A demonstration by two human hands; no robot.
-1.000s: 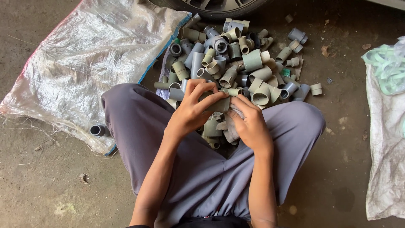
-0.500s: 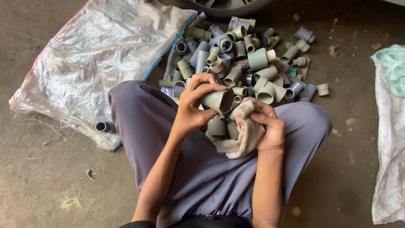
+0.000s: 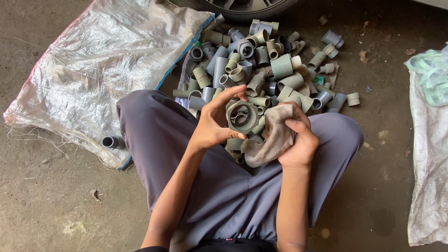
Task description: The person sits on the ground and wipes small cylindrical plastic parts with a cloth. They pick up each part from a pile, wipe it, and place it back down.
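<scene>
Bare concrete floor (image 3: 56, 205) carries a woven sack (image 3: 98, 70) left of the left hand (image 3: 212, 126), which grips a grey pipe fitting (image 3: 241, 116), open end up. Just right, the right hand (image 3: 298, 142) clutches a rag (image 3: 273, 137). For thorough wiping, the fitting should be held steady above the fitting pile (image 3: 261, 60).

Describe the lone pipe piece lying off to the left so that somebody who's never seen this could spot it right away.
Start at the big white woven sack spread on the concrete floor, left of the seated person's knee. Follow its near edge down to the short grey pipe fitting lying on its side, dark open end showing. Unlike the heaped pile of fittings, it lies alone.
</scene>
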